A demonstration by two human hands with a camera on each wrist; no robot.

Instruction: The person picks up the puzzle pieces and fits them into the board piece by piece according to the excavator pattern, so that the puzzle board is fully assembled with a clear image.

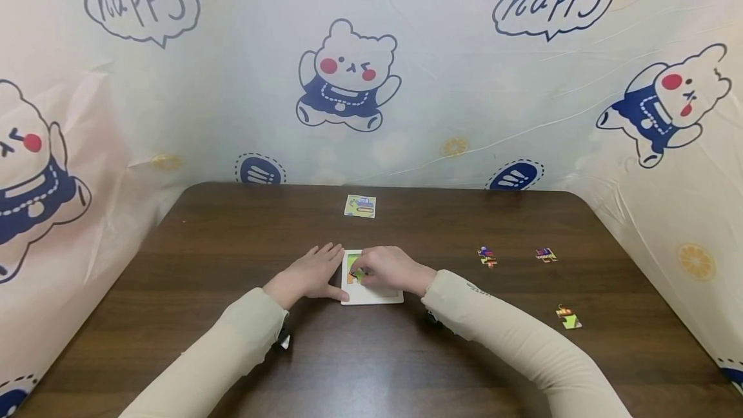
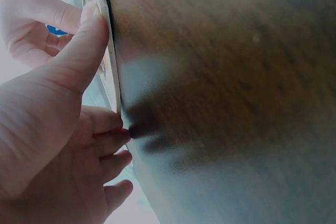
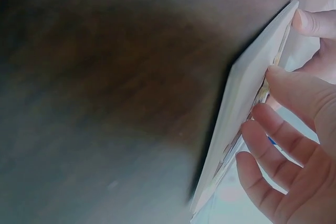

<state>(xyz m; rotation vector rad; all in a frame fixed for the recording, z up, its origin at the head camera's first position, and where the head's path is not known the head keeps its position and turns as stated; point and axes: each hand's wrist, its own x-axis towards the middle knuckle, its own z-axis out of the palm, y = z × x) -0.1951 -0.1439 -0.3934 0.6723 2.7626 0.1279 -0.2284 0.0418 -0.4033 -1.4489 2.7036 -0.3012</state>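
Observation:
A white-framed puzzle board lies flat on the table before me, with green and orange picture parts at its left inside. My left hand rests against the board's left side, fingers stretched out, its thumb pressing the near left corner. Over the board my right hand bends down and pinches a small puzzle piece at the left part of the recess. In the right wrist view, thumb and fingers meet above the board's rim, while the hand hides much of the recess in the head view.
Three loose puzzle pieces lie on the right of the brown table: a purple and red one, another purple one and a green one. A picture card lies beyond the board. A printed curtain hangs behind.

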